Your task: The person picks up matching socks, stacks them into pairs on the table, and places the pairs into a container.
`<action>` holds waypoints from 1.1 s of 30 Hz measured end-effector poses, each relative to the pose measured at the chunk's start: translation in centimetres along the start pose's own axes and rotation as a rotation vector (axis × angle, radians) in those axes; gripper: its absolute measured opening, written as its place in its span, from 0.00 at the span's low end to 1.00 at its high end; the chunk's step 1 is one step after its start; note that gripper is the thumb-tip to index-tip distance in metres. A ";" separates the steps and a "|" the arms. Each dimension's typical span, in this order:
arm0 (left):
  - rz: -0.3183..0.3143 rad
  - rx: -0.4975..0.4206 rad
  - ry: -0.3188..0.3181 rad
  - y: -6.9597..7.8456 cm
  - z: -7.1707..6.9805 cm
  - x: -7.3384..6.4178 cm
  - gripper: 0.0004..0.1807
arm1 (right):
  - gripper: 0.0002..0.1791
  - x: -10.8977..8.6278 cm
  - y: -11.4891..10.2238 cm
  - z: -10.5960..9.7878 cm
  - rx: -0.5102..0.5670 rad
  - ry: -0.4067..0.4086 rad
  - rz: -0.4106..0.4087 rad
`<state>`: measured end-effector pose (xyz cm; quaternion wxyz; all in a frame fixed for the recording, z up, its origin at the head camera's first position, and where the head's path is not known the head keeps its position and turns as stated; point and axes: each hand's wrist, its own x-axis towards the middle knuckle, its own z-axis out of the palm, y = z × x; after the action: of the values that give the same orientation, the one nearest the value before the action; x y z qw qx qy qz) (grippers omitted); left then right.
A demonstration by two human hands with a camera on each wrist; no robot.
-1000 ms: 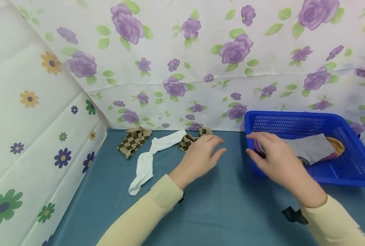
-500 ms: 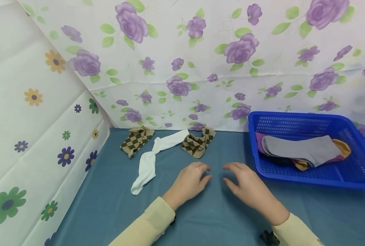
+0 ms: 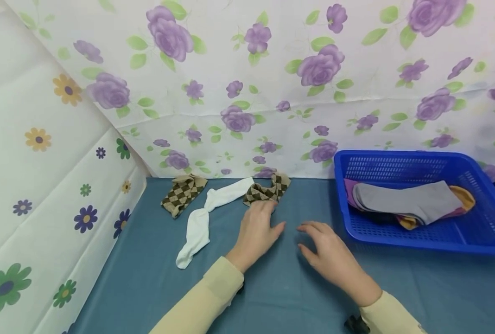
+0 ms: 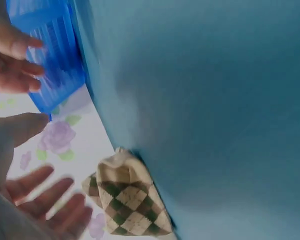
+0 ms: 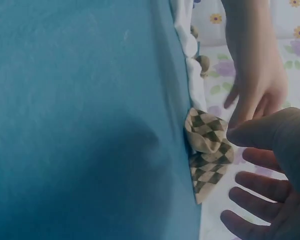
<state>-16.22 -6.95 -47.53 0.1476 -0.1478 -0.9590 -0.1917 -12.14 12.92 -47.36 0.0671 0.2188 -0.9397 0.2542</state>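
Sock in brown-and-beige check (image 3: pixel 266 192) is seen crumpled at the table's (image 3: pixel 289 301) far edge, beside two white socks (image 3: pixel 198 228). It is partly covered by the left hand (image 3: pixel 253 234), whose grip is released; contact cannot be told. The right hand (image 3: pixel 331 255), also released, is held near the blue basket (image 3: pixel 397 242).

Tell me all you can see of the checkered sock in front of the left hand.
The checkered sock has tan and dark brown diamonds and a plain tan portion; its fabric looks soft and knitted. It lies bent and rumpled on the blue cloth, at the far edge by the flowered backdrop. On its left, one end of a white sock meets or nearly meets it. The left hand overlaps its near edge in the head view; whether the fingers touch it, I can't tell.
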 end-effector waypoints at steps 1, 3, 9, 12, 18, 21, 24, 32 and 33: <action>-0.038 0.022 0.007 -0.2 0.3 0.7 0.36 | 0.24 -0.1 0.0 0.2 0.004 0.003 0.008; -0.127 0.056 -0.013 -0.5 0.9 1.8 0.46 | 0.25 -0.3 -0.1 0.5 0.009 0.005 0.023; -0.354 0.115 -0.118 -1.9 2.6 4.0 0.49 | 0.26 -0.6 0.0 1.2 0.020 0.012 0.041; -0.352 0.126 -0.147 -2.1 3.0 4.1 0.39 | 0.26 -0.7 0.1 1.4 0.022 0.018 0.052; -0.218 0.162 -0.172 -2.1 2.4 3.2 0.19 | 0.28 -0.9 0.3 1.6 0.019 0.029 0.071; -0.133 0.125 -0.185 -2.2 1.5 2.4 0.16 | 0.32 -0.7 0.4 1.6 0.021 0.038 0.066; -0.055 0.010 -0.204 -2.3 0.4 1.5 0.12 | 0.34 -0.5 0.5 1.7 0.030 0.051 0.068; 0.129 -0.235 -0.261 -1.7 -2.2 0.6 0.12 | 0.41 0.4 0.6 1.4 0.044 0.115 0.061; 0.145 -0.230 -0.268 -1.5 -2.5 0.6 0.12 | 0.42 0.5 0.5 1.2 0.044 0.123 0.052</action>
<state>-16.71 -9.20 -45.61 0.0140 -0.2566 -0.9287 -0.2673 -12.87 12.49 -48.50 0.1131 0.1798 -0.9333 0.2896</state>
